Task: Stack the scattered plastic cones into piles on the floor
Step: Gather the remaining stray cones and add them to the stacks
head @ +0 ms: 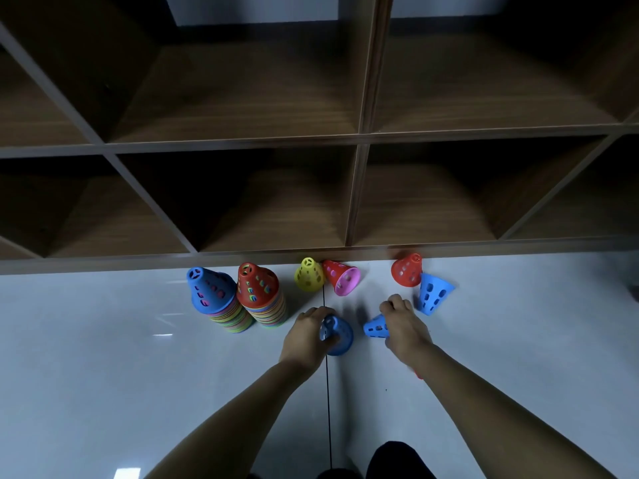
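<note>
Two tall piles of nested cones stand near the shelf: one topped by a blue cone, the other by a red cone. My left hand grips an upright blue cone on the floor. My right hand closes on a blue cone lying on its side. Loose cones lie beyond: a yellow one, a red one nested in a pink one, tipped over, a red one and a blue one on its side. A bit of red shows under my right wrist.
A dark wooden shelf unit with open compartments runs along the far edge of the pale floor. A dark seam in the floor runs toward me. My dark-clad knees show at the bottom edge.
</note>
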